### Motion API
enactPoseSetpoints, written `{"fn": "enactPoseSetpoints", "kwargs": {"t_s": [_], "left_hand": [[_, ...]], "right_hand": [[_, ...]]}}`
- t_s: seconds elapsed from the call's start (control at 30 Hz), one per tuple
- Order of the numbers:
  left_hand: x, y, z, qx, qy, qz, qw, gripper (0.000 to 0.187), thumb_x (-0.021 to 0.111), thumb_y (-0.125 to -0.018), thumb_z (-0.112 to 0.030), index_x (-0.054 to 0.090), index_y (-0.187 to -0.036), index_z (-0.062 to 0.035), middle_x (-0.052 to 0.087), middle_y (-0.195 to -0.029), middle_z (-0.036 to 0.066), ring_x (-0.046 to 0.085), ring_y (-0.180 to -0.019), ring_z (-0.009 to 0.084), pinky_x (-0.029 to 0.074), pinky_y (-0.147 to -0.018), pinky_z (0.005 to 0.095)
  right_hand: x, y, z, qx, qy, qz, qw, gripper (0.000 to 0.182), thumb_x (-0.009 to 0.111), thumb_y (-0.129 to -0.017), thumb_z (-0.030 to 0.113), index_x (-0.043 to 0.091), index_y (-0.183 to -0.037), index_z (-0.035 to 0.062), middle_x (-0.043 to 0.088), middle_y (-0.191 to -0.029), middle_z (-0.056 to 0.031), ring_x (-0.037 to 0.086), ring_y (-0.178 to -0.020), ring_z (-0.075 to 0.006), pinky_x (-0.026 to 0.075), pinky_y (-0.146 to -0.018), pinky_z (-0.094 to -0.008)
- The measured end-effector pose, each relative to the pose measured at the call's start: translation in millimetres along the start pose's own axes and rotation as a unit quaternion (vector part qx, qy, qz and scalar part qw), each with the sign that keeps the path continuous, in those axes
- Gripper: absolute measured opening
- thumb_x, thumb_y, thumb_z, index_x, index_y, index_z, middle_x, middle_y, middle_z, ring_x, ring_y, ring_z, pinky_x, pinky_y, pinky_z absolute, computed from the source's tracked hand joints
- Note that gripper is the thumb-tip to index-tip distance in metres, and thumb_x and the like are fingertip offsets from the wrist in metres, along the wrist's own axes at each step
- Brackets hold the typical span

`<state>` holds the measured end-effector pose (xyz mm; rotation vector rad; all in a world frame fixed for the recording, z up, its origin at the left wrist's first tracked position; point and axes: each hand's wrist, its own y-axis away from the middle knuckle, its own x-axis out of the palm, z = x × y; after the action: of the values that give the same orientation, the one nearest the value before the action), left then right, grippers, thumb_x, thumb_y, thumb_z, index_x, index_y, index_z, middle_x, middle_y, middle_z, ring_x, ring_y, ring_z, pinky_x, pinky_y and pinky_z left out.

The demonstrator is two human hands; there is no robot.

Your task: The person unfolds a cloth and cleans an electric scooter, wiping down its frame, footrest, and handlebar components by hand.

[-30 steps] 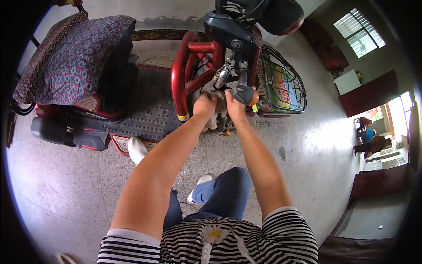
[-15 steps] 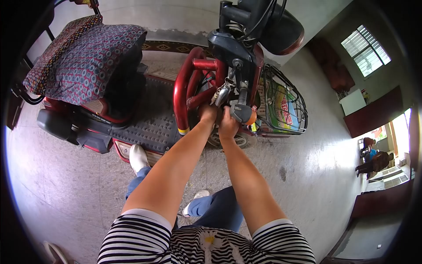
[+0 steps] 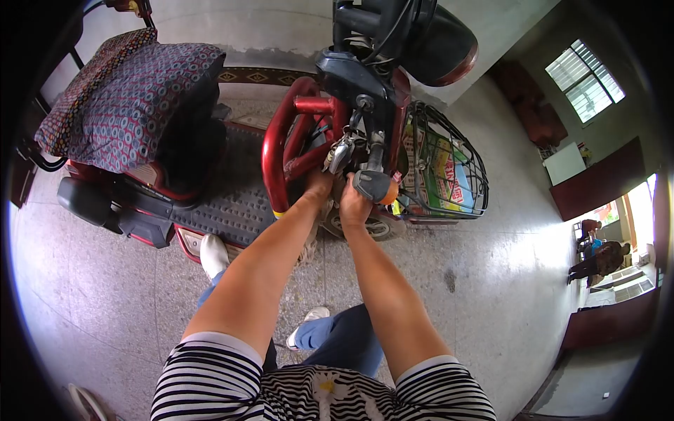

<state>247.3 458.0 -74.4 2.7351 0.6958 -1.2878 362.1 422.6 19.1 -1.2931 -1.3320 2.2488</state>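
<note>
A red and black electric vehicle stands in front of me, with a red tubular frame below its handlebar. Under the hanging keys, my left hand reaches in behind the tubes, its fingers hidden. Close on its right, my right hand is beside the black handlebar grip, which partly covers it. Its fingertips are hidden too. A pale, stringy cloth-like piece hangs below my left forearm.
A wire basket with colourful packages is on the right. Patterned fabric covers the seat at left, above the ribbed footboard. People are near the far doorway. A black mirror juts out above.
The handlebar, frame and both my hands appear shifted slightly left in view. A pale stringy piece now shows below my left forearm.
</note>
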Motion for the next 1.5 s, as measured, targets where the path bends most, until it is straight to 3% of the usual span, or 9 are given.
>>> {"fn": "enactPoseSetpoints", "kwargs": {"t_s": [0.17,0.33,0.57,0.7,0.93,1.1,1.27,1.37,1.5], "left_hand": [[16,-17,23,0.059,-0.259,0.037,0.963,0.046,0.04,-0.087,-0.009,0.036,-0.132,-0.0153,0.044,-0.131,0.007,0.049,-0.113,0.0223,0.046,-0.084,0.03],[-50,13,-39,-0.196,0.274,-0.004,0.942,0.039,0.052,-0.084,-0.026,0.051,-0.119,-0.0089,0.055,-0.118,0.013,0.052,-0.11,0.0232,0.045,-0.08,0.0319],[-24,7,-21,-0.206,0.425,-0.016,0.881,0.047,0.054,-0.083,-0.04,0.052,-0.118,-0.0074,0.057,-0.115,0.01,0.052,-0.11,0.0226,0.04,-0.087,0.0318],[29,-20,12,-0.041,0.037,0.073,0.996,0.046,0.057,-0.078,-0.034,0.053,-0.116,-0.0087,0.058,-0.111,0.014,0.056,-0.102,0.0278,0.045,-0.083,0.0342],[38,-14,11,0.103,-0.315,0.062,0.941,0.053,0.058,-0.078,-0.026,0.041,-0.127,-0.0155,0.052,-0.121,0.01,0.052,-0.108,0.0243,0.043,-0.09,0.0325],[-9,-4,-17,-0.092,0.067,0.101,0.988,0.043,0.059,-0.078,-0.023,0.049,-0.118,-0.0109,0.056,-0.112,0.009,0.055,-0.101,0.0224,0.044,-0.084,0.0327],[-66,25,-43,-0.384,0.489,0.13,0.773,0.034,0.06,-0.078,-0.02,0.056,-0.109,-0.0063,0.06,-0.102,0.009,0.057,-0.093,0.0206,0.045,-0.078,0.0328],[-92,41,-66,-0.412,0.513,0.132,0.741,0.031,0.061,-0.078,-0.018,0.059,-0.105,-0.0044,0.061,-0.099,0.008,0.058,-0.09,0.0198,0.046,-0.075,0.0329],[-103,55,-85,-0.284,0.438,0.071,0.85,0.03,0.062,-0.077,-0.018,0.061,-0.1,0.0012,0.063,-0.099,0.014,0.06,-0.087,0.024,0.046,-0.076,0.0338]], "right_hand": [[4,2,-4,-0.003,-0.006,0.022,1.0,0.016,0.052,-0.081,0.012,0.059,-0.095,0.0095,0.059,-0.088,-0.0141,0.055,-0.088,-0.0331,0.044,-0.078,-0.0413],[11,6,-10,-0.008,-0.001,0.005,1.0,0.015,0.052,-0.081,0.012,0.059,-0.094,0.0095,0.059,-0.087,-0.0141,0.055,-0.086,-0.033,0.044,-0.077,-0.0412],[0,1,-3,-0.006,-0.006,0.023,1.0,0.015,0.053,-0.08,0.011,0.059,-0.093,0.0092,0.059,-0.085,-0.0138,0.056,-0.085,-0.033,0.044,-0.077,-0.0413],[-1,0,-1,-0.006,0.003,0.033,0.999,0.015,0.053,-0.079,0.011,0.059,-0.093,0.0094,0.059,-0.084,-0.0141,0.056,-0.085,-0.033,0.044,-0.076,-0.0415],[7,2,-5,0.0,0.033,0.023,0.999,0.015,0.053,-0.081,0.013,0.057,-0.096,0.0118,0.06,-0.083,-0.0134,0.057,-0.08,-0.0334,0.045,-0.07,-0.0424],[-8,-2,4,0.011,0.041,0.041,0.998,0.015,0.053,-0.081,0.014,0.056,-0.096,0.0124,0.06,-0.083,-0.0136,0.057,-0.08,-0.033,0.045,-0.069,-0.0428],[-17,-12,8,0.008,0.027,0.074,0.997,0.016,0.051,-0.081,0.01,0.056,-0.096,0.0133,0.059,-0.081,-0.0134,0.056,-0.082,-0.0331,0.044,-0.069,-0.0448],[-17,-9,0,0.022,-0.015,0.117,0.993,0.017,0.052,-0.079,0.007,0.056,-0.096,0.0105,0.057,-0.09,-0.0164,0.054,-0.09,-0.0352,0.043,-0.075,-0.0439],[-72,-7,23,0.07,-0.145,0.145,0.976,0.023,0.05,-0.081,0.004,0.054,-0.103,0.0074,0.055,-0.099,-0.0176,0.052,-0.095,-0.0364,0.042,-0.08,-0.041]]}}
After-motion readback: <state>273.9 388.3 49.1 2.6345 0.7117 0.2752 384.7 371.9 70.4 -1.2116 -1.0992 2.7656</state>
